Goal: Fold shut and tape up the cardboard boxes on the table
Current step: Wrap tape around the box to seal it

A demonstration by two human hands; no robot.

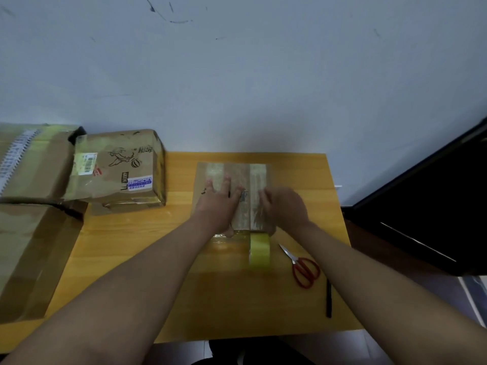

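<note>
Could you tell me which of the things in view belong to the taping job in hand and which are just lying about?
In use:
- flat box, two tape strips on top
- left hand, pressing flat on it
- right hand, on the right strip
- tape roll, at the box's near edge

Lying about:
- red scissors
- black stick
- printed box
- big cartons

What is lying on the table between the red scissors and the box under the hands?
In the head view, the yellowish tape roll stands on edge there, against the near side of the box and left of the red scissors.
</note>
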